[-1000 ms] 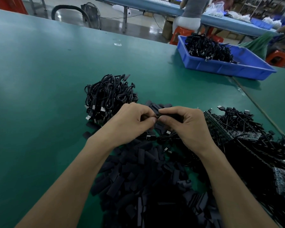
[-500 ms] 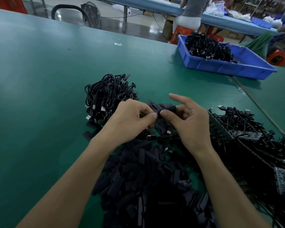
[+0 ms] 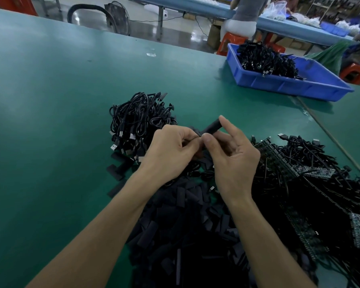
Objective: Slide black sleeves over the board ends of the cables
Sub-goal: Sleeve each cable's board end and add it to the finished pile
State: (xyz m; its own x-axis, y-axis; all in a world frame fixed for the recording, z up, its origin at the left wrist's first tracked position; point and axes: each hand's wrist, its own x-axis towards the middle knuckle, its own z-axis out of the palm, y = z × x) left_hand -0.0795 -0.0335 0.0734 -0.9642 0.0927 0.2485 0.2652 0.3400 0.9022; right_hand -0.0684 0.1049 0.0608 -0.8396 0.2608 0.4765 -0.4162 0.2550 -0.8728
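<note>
Head view: over the worktop (image 3: pixel 50 104), the right hand (image 3: pixel 235 161) fingers pinch a sleeve (image 3: pixel 211 128). The left hand (image 3: pixel 170 151) fingers pinch a cable (image 3: pixel 190 139) at its mouth. A sleeve pile (image 3: pixel 185 225) lies beneath, a bundle (image 3: pixel 139 123) behind, boards (image 3: pixel 299 173) to the right and a tray (image 3: pixel 289 85) beyond.

Single wide-angle head view, facing forward and down, close over green table (image 3: pixel 50 100)

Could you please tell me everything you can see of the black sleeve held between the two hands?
The black sleeve is a short, matte, rubbery-looking tube, raised above the green table and tilted up to the right. The right hand pinches it between thumb and forefinger; the left hand pinches a thin cable end at its lower opening.
</note>
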